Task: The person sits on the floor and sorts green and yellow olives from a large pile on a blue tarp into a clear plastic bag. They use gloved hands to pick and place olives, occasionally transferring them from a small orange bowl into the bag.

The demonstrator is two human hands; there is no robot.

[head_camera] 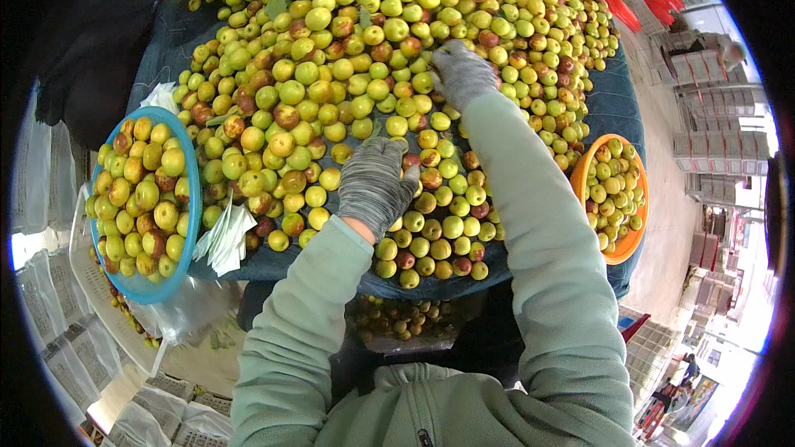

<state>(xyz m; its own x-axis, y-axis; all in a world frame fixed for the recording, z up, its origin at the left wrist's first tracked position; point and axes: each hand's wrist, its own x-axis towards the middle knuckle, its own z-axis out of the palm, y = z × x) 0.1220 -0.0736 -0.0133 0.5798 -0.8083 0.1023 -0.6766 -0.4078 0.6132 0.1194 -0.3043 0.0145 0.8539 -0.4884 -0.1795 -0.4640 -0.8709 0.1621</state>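
A broad heap of green, yellow and reddish-brown jujubes covers the table in front of me. My left hand, in a grey knitted glove, lies over the near part of the heap with its fingers pointing away from me. Jujubes touch its fingertips and thumb; whether it grips one is hidden under the palm. Farther off and to the right, my right hand, gloved alike, reaches into the heap. Its fingers curl down among the fruit, slightly blurred, and what they hold cannot be made out.
A blue basket full of jujubes stands at the table's left edge, beside folded pale papers. At the right edge sits an orange basket of jujubes. Below the front edge is a container of fruit. Stacked crates and people appear at far right.
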